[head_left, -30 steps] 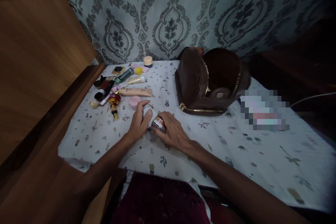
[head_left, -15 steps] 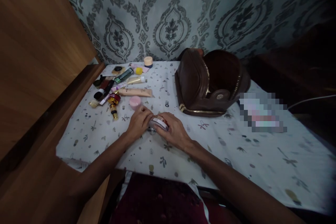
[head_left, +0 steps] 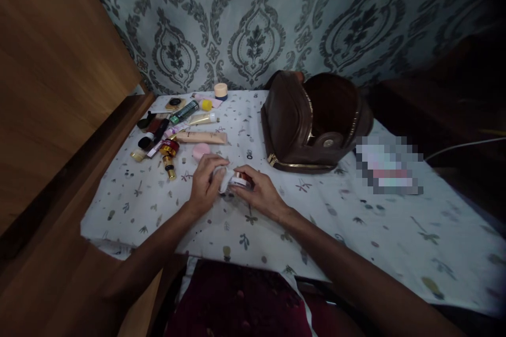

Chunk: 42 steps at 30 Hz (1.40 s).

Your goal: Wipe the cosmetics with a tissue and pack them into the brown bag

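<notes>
Small jar [head_left: 242, 182], nearer you and left of the brown bag [head_left: 288, 129], grasped by your right hand [head_left: 259, 189], your left hand [head_left: 205, 183] pinching white cloth [head_left: 226, 179] beside it; wiping looks begun, unfinished.

Single head-worn cam here, up high on the near side of the brown bag [head_left: 312, 155] and a bit left of it, tipped forward and down. Pretty close: left hand [head_left: 206, 181] and right hand [head_left: 259, 189] show bag-left, patterned backdrop [head_left: 255, 37] behind it.
</notes>
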Available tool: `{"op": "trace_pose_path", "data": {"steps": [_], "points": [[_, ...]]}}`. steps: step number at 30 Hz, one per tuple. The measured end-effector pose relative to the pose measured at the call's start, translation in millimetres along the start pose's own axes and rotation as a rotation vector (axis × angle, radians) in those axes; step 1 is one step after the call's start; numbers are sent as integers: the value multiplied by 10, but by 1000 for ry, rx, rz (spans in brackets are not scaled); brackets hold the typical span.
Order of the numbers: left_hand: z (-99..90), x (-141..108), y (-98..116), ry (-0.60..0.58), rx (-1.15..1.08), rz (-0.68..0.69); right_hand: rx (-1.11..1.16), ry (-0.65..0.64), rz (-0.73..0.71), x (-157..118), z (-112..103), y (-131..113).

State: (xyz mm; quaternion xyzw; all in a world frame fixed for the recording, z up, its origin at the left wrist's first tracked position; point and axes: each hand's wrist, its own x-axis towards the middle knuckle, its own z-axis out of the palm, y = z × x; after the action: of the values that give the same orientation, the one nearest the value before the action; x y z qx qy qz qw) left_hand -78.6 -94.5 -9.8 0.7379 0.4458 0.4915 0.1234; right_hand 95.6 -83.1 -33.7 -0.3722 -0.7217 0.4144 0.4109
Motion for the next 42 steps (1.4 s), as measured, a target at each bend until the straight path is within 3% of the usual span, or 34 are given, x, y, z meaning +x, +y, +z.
{"op": "trace_pose_path", "data": {"steps": [4, 10, 14, 20, 25, 29, 35, 37, 42], "points": [[53, -41, 39, -174, -52, 87, -64, 8, -4, 17, -33, -7], [65, -30, -16, -215, -83, -33, -202, -6, -165, 79, -149, 13], [75, -28, -70, -231, -66, -98, -212, -88, -120, 101, -264, 18], [86, -46, -132, -353, 248, -151, -141, -217, -64, 105, -427, 20], [136, -73, -179, -450, 481, -103, -156, -236, -5, 119, -466, 6], [148, -64, -235, -344, 328, -53, -142, -214, 7, 122, -450, 4], [33, 7, -136, 2, 94, 1, -78, -97, -34, 102, -304, 27], [14, 19, -68, 6, 47, 77, -77, -84, -46, 95, -267, 31], [42, 3, -9, -141, 27, 225, -223, -75, -72, 96, -294, 55]]}}
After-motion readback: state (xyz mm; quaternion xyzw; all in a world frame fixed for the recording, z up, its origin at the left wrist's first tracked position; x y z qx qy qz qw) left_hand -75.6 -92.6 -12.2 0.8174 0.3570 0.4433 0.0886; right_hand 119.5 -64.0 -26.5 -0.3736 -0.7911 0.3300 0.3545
